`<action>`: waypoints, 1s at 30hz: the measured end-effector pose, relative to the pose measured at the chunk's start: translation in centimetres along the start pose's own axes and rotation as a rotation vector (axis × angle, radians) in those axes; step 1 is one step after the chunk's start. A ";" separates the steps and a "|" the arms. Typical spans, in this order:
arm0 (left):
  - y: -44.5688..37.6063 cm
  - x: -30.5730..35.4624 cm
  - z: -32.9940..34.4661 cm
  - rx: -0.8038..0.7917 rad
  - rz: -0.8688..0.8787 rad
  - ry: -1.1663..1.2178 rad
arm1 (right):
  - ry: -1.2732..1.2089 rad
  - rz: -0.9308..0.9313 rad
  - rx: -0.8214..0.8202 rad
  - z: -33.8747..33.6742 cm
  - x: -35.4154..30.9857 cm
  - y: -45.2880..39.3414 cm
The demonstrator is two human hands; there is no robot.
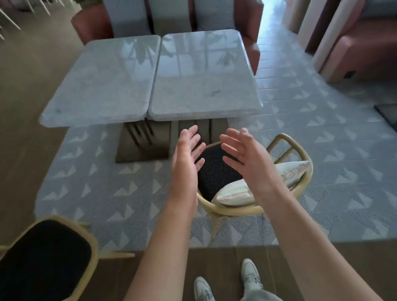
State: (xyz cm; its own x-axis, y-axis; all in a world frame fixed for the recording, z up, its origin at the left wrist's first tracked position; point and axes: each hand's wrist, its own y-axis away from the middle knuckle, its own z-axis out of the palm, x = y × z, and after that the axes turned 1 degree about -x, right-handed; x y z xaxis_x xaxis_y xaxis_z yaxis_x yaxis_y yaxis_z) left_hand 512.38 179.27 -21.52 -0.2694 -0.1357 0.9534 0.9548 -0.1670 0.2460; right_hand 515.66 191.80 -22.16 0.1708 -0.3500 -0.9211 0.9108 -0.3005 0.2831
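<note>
Your fingers: straight and spread on both hands, nothing in them. Left hand and right hand are side by side, apart, in the air over the chair; contact with it can't be confirmed. The chair stands on the patterned rug, near the marble tables. A pale cushion leans at its backrest, under your right wrist. The second chair is lower left.

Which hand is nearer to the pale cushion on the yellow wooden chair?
Right. The right hand is open just beyond the pale cushion, its forearm passing over it; the left hand is farther left, across the black seat.
</note>
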 end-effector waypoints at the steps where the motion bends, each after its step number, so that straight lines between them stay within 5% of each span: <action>1: 0.0 0.0 0.5 0.001 -0.010 0.000 | 0.001 0.005 0.007 -0.7 -0.2 -0.1; 16: -1.7 -6.2 8.0 0.111 -0.238 0.103 | 0.005 0.122 0.049 -9.7 0.7 -3.0; 30: -3.5 -19.7 14.2 0.187 -0.626 0.156 | 0.131 0.308 0.218 -20.7 8.2 -5.7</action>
State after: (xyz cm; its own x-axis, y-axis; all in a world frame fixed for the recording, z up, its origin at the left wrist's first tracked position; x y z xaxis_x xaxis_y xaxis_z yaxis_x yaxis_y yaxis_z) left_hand 516.15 196.40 -38.66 -0.7808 -0.2102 0.5884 0.6147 -0.0903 0.7836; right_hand 519.67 208.99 -36.81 0.4825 -0.3416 -0.8065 0.7108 -0.3853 0.5884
